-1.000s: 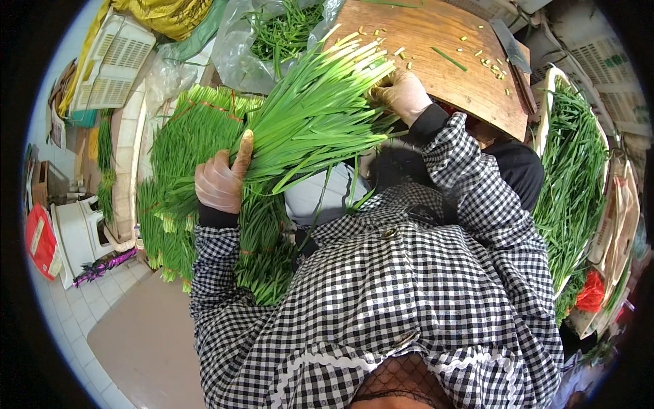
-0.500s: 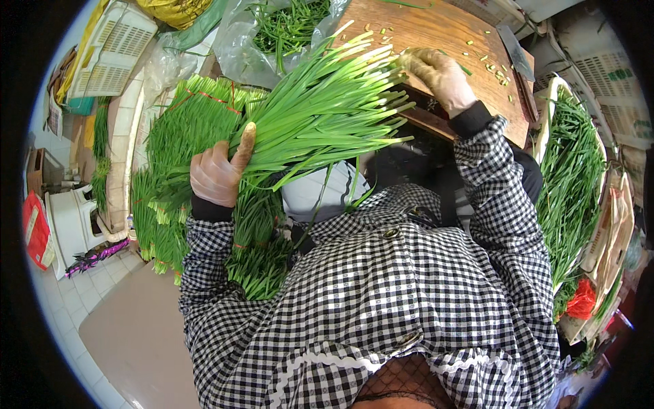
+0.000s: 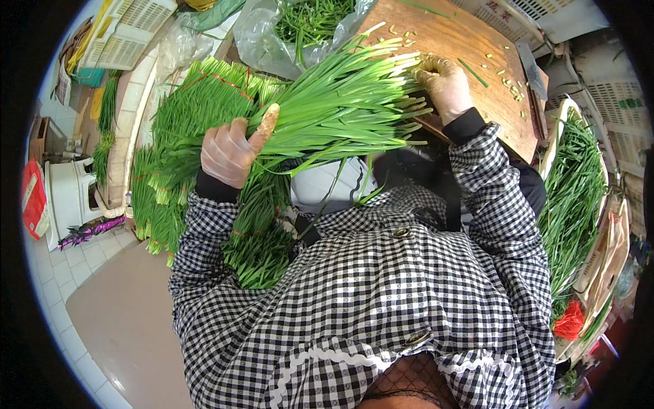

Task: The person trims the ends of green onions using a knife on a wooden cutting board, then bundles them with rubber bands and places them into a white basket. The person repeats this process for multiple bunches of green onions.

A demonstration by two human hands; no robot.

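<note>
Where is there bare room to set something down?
Lower left, the smooth beige surface, between white tiles and the black-and-white checked left sleeve. Also the brown wooden board's near corner, between the right hand and grey metal blade. Crowded: around the left hand, holding a leafy green bunch near red-banded green bundles.

Far left, a flat red-and-white packet (image 3: 33, 198) stands right beside a white plastic stool (image 3: 67, 194), with a shiny purple-and-black strip (image 3: 92, 232) close by, near pale square floor tiles (image 3: 51, 274)! Up top left, there's a white slatted plastic crate (image 3: 129, 41); lower right, a bright red plastic tangle (image 3: 569, 320) sits near creased brown cardboard (image 3: 606, 259).
</note>
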